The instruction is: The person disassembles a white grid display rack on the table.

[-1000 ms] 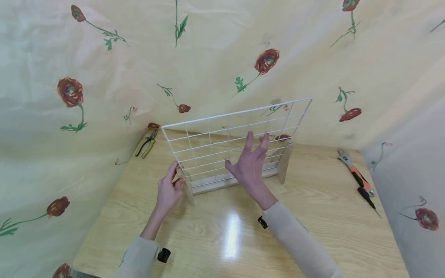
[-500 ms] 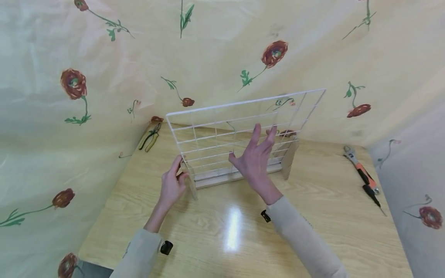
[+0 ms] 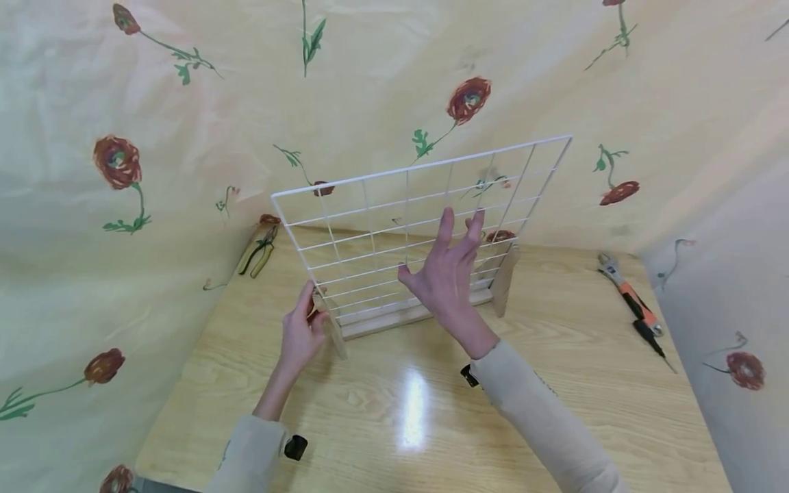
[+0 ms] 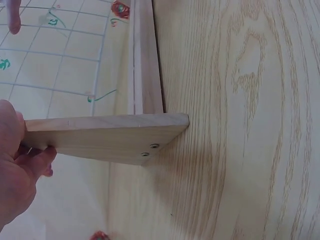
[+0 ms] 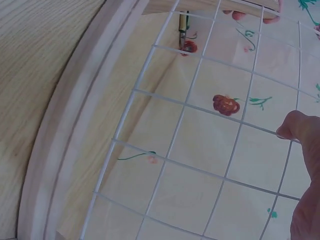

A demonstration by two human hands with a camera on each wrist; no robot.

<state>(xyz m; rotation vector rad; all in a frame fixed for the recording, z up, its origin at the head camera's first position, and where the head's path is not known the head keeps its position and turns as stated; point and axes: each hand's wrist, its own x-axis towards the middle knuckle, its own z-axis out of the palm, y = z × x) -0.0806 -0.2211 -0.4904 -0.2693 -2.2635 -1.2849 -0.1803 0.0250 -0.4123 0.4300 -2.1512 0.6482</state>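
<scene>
A white wire grid [image 3: 387, 198] leans at a slant over a wooden stand, its lower part between the two side panels. My left hand [image 3: 302, 335] pinches the upper end of the stand's left side panel [image 4: 105, 132], thumb on its outer face. My right hand [image 3: 446, 281] holds the grid near its middle, thumb and fingers spread across the wires; in the right wrist view the thumb [image 5: 295, 125] meets a wire. The lower wooden rail [image 3: 394, 318] joins the left panel to the right side panel [image 3: 505, 281]. Two screw heads [image 4: 150, 150] show on the left panel.
Pliers with yellowish handles [image 3: 257, 253] lie at the table's back left. An orange-handled adjustable wrench [image 3: 630, 294] and a black screwdriver [image 3: 650, 339] lie by the right edge. A flower-patterned covering [image 3: 370, 89] rises behind the wooden table [image 3: 357, 424].
The grid's upper edge has risen and stands steeper, and my right hand has moved slightly up with it. My left hand has stayed at the left panel.
</scene>
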